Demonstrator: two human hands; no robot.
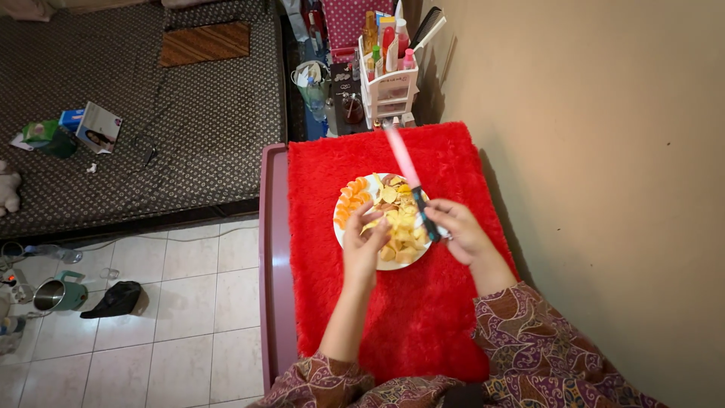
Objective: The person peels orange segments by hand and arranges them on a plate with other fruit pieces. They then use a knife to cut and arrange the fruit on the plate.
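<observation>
— Knife with the pink blade and black handle [411,180]: where is it sitting?

— Right hand [457,229] is gripping its handle, blade angling up over the round white plate of cut fruit [384,221] on the red fuzzy cloth [423,317].

— Left hand [364,242]?

— Fingers are pinching a pale fruit piece [371,224] at the plate's left side.

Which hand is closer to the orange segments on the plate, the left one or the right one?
Left. The left hand is just below and right of the orange segments; the right hand, holding the knife, is across the plate.
</observation>
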